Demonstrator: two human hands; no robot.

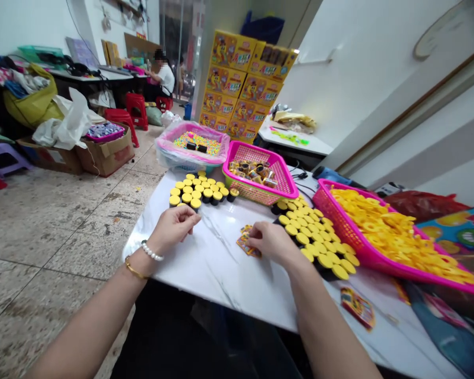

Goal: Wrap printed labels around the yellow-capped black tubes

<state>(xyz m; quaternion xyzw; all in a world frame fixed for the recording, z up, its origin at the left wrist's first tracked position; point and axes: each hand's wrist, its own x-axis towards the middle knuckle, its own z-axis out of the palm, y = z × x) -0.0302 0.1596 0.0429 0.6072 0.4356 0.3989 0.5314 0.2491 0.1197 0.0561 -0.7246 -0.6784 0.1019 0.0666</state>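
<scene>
My left hand (177,226) hovers over the left part of the white table (217,268), its fingers curled and no object showing in them. Just beyond it stands a group of small black tubs with yellow lids (195,195). Near the table's middle, my right hand (272,239) pinches the right side of a small colourful printed wrapper (245,243), partly covered by the fingers. A second, larger group of yellow-lidded tubs (319,237) is to the right of that hand. Another printed wrapper stack (357,308) lies beyond my right forearm.
A lined basin of coloured beads (197,142) and a pink basket of small packed tubs (256,171) stand at the back. On the right, a pink basket (363,252) holds yellow plastic pieces. Yellow boxes (240,84) are stacked behind. A person (164,79) sits far off.
</scene>
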